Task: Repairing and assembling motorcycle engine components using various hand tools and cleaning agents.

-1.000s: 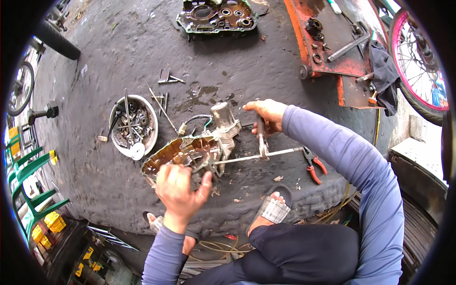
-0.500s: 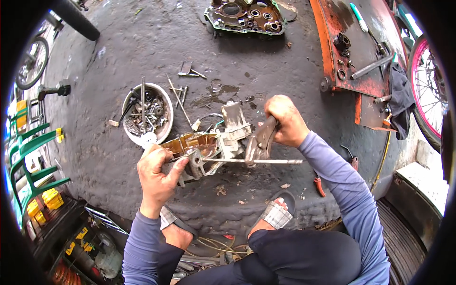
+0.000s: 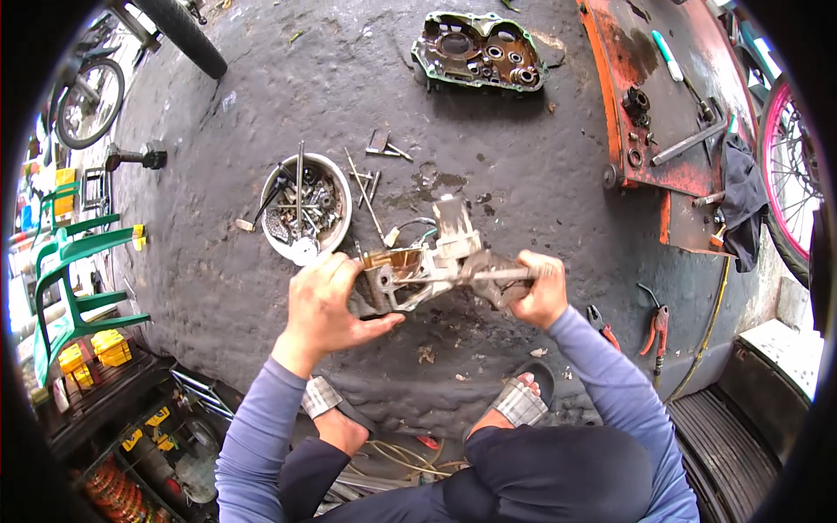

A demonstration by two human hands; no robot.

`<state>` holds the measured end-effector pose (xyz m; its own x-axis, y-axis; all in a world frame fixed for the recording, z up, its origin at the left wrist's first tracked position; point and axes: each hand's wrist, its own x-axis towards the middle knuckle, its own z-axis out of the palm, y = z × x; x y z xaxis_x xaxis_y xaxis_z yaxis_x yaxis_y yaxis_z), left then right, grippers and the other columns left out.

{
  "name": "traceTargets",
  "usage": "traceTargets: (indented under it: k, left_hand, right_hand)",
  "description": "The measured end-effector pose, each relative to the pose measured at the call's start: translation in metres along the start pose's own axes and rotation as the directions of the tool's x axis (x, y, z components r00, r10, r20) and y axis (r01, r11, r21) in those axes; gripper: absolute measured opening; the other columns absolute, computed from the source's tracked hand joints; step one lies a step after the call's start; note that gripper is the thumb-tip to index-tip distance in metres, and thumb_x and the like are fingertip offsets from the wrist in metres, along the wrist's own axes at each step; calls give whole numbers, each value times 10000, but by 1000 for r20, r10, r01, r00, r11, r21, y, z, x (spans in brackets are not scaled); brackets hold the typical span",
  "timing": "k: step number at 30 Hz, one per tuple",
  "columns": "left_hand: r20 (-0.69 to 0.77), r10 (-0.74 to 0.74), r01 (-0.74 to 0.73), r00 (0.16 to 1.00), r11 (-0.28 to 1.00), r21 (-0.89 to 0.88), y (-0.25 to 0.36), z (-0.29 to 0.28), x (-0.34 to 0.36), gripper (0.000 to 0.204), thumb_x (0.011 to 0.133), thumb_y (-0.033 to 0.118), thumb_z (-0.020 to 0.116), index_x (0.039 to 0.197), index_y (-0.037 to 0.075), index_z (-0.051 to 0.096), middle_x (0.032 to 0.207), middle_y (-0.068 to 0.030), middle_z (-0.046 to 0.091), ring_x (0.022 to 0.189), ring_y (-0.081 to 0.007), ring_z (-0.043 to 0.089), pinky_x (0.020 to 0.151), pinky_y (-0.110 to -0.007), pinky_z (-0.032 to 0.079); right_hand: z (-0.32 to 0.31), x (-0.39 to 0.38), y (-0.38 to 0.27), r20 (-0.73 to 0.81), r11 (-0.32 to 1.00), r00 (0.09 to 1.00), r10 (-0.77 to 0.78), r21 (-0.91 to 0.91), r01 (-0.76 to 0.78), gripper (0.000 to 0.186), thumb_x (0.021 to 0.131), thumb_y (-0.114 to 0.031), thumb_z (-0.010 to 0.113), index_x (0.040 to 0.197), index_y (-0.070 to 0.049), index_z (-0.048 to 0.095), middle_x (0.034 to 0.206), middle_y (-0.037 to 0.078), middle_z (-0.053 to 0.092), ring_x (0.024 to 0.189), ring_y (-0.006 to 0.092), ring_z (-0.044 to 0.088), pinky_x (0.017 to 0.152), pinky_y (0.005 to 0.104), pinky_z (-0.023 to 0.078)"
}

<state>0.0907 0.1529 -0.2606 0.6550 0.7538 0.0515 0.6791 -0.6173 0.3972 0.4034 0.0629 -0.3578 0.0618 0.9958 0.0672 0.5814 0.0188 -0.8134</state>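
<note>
Left hand (image 3: 323, 305) gripping rough grey metal engine casing (image 3: 450, 254), oily-brown inside, beside round parts bowl (image 3: 347, 202); right hand (image 3: 542, 292) clasping flat, blurred lever (image 3: 499, 288). Since earlier frame, right hand and lever swinging lower.

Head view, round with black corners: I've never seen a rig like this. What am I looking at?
There is no robot: a person's own hands are seen from a fisheye camera worn on the head, looking down, so straight edges bend. The left hand holds the left end of an oily metal casing; the right hand grips a brown bracket at its right. On the dark ground lie a bowl of metal parts, a second casing and red-handled pliers.
</note>
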Motion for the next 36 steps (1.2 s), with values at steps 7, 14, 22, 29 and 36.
traceTargets:
  k: [7, 14, 22, 29, 36]
  left_hand:
    - [89, -183, 175, 979, 980, 91, 43, 12, 26, 769, 547, 364, 925, 1133, -18, 605, 1003, -174, 666, 913, -372, 668, 812, -456, 547]
    - [-4, -213, 213, 977, 977, 0, 33, 21, 25, 561, 571, 276, 862, 997, 28, 595, 875, -131, 616, 796, -347, 631, 707, -437, 520]
    - [-89, -273, 271, 958, 962, -40, 32, 28, 27, 566, 580, 297, 866, 1012, 28, 617, 858, -133, 645, 758, -354, 662, 676, -425, 535]
    - [-63, -289, 284, 955, 956, -77, 30, 31, 27, 610, 583, 294, 860, 1061, 4, 617, 916, -132, 651, 798, -331, 669, 711, -416, 545]
    - [-109, -234, 231, 966, 972, -41, 27, 32, 24, 601, 575, 367, 868, 1035, 52, 645, 941, -129, 683, 817, -334, 689, 728, -438, 558]
  right_hand:
    - [-44, -26, -52, 231, 690, 687, 689, 78, -719, 190, 754, -118, 698, 749, 36, 587, 571, 126, 506, 578, 82, 480, 551, 346, 442]
    - [-79, -20, -96, 492, 705, 644, 586, 83, -704, 311, 839, -194, 751, 845, 39, 545, 605, 87, 515, 610, 81, 453, 541, 334, 420]
    - [-114, 46, -162, 896, 145, 336, 290, 306, -941, 359, 1034, -364, 623, 1118, -23, 550, 727, 35, 629, 568, 81, 572, 538, 260, 491]
    - [-107, 89, -173, 873, 529, 445, 201, 286, -799, 521, 1080, -501, 460, 1032, -12, 632, 721, -3, 568, 643, 66, 554, 542, 249, 458]
    - [-84, 141, -167, 790, 820, 582, 190, 198, -537, 624, 1034, -548, 546, 792, 3, 711, 617, -9, 601, 571, 51, 551, 525, 231, 433]
